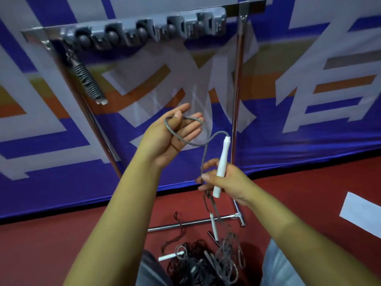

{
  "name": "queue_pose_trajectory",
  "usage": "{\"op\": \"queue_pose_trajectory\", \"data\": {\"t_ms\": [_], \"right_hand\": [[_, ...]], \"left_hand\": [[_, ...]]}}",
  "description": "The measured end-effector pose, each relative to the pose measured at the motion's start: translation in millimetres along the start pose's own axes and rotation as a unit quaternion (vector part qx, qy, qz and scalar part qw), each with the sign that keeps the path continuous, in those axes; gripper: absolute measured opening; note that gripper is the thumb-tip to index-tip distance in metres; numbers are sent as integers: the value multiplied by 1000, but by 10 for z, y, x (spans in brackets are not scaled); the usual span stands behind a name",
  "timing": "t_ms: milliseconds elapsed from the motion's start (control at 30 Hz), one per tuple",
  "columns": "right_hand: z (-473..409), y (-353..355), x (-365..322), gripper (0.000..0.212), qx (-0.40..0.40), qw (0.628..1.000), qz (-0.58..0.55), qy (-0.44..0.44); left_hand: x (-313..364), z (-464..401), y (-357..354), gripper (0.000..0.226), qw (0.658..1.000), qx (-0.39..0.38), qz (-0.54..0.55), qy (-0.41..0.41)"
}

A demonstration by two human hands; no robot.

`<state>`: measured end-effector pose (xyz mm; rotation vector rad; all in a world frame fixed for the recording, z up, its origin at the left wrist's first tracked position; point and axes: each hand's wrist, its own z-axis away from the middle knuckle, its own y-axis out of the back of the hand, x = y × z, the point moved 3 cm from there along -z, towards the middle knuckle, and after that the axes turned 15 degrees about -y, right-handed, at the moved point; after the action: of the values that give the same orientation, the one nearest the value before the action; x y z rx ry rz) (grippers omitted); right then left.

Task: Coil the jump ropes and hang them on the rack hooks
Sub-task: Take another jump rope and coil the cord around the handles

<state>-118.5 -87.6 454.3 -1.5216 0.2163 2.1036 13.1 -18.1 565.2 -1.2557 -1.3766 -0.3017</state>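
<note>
right hand (224,180) gripping white handle (221,166), rope (181,139) over left palm (171,137)

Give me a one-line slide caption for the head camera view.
Right hand grips a white handle while its grey rope loops over the open left hand, below the hook rack.
</note>
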Motion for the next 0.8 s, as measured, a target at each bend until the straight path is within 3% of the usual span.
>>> {"op": "queue_pose_trajectory", "data": {"t_ms": [133, 300, 433, 600, 800], "right_hand": [[53, -19, -179, 15, 22, 999, 0, 31], [83, -60, -523, 14, 43, 996, 23, 76], [66, 26, -678, 15, 96, 990, 22, 99], [61, 201, -824, 12, 152, 980, -43, 119], [25, 468, -816, 12, 202, 974, -43, 97]], "left_hand": [[-273, 91, 238, 28, 1000, 4, -7, -20], [-1023, 549, 349, 49, 977, -137, -133, 91], [-1244, 643, 544, 14, 947, -127, -290, 57], [-1431, 602, 790, 25, 925, -92, -346, 126], [-1586, 594, 1079, 31, 938, 42, -275, 208]]}}
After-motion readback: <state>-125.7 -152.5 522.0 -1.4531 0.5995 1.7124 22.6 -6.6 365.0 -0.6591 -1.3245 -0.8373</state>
